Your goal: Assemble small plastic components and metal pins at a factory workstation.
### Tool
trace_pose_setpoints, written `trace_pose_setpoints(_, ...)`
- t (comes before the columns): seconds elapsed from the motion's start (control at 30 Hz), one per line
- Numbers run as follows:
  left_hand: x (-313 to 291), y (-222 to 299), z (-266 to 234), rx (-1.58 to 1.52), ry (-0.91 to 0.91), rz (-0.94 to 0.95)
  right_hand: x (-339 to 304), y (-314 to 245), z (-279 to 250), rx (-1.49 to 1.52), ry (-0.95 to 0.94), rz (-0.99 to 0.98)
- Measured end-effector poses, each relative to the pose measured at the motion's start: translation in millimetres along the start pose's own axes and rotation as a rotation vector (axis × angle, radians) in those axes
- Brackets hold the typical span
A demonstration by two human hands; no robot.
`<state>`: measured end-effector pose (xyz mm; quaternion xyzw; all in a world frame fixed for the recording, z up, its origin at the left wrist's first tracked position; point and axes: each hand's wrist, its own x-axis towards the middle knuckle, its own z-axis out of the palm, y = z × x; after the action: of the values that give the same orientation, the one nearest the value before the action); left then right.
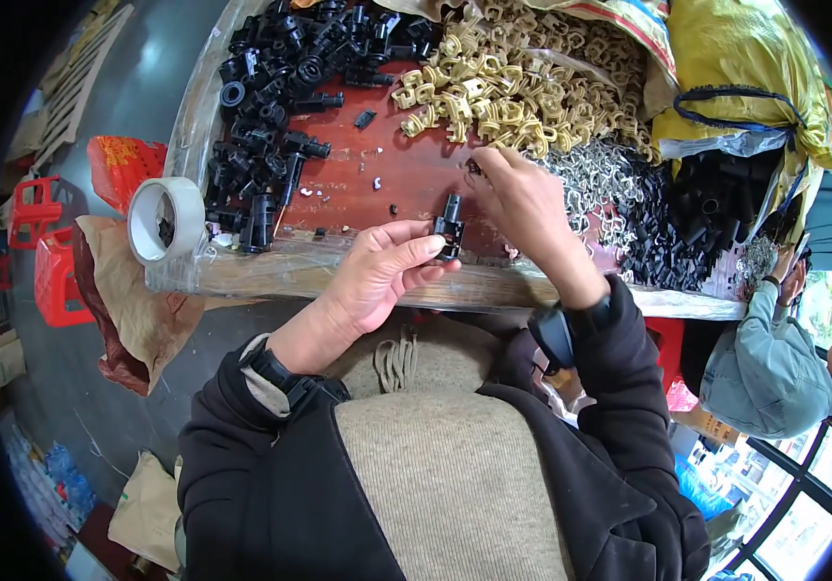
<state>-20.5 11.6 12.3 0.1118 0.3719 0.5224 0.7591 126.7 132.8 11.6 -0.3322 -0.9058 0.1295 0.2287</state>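
Observation:
Near the table's front edge, my left hand (pixel 367 271) is closed on a black plastic fitting (pixel 449 230), whose narrow round end points up and away. My right hand (pixel 528 201) is just to its right and slightly farther off, over the red tabletop (pixel 358 184). Its thumb and fingers are pinched around something small and dark that I cannot make out. Beyond that hand lies a heap of beige plastic clips (pixel 503 82), with a pile of silvery metal clips (pixel 585 179) beside its wrist. Similar black plastic fittings (pixel 275 121) are heaped at the far left.
Small black pieces (pixel 672 247) and black tubes (pixel 721 194) lie to the right, below a yellow sack (pixel 726 58). A roll of tape (pixel 166 221) stands at the left corner. Red stools (pixel 56 276) are on the floor. A co-worker (pixel 774 358) sits at the right end.

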Motion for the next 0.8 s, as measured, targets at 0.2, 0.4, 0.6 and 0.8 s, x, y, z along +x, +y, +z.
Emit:
trace_pose_setpoints(0.2, -12, 0, -2, -0.041, 0.022, 0.05, 0, 7, 1, -0.201, 0.082, 0.017)
trace_pose_setpoints(0.4, -18, -7, 2, -0.051, -0.008, 0.068, -29, 7, -9, 0.677, 0.039, 0.471)
trace_pose_setpoints(0.6, -15, -13, 10, -0.017, -0.037, 0.049, -53, -12, -22, 1.124, 0.09, 0.365)
trace_pose_setpoints(0.8, -7, -16, 14, -0.018, -0.057, 0.015, -51, -23, -22, 1.056, 0.05, 0.211)
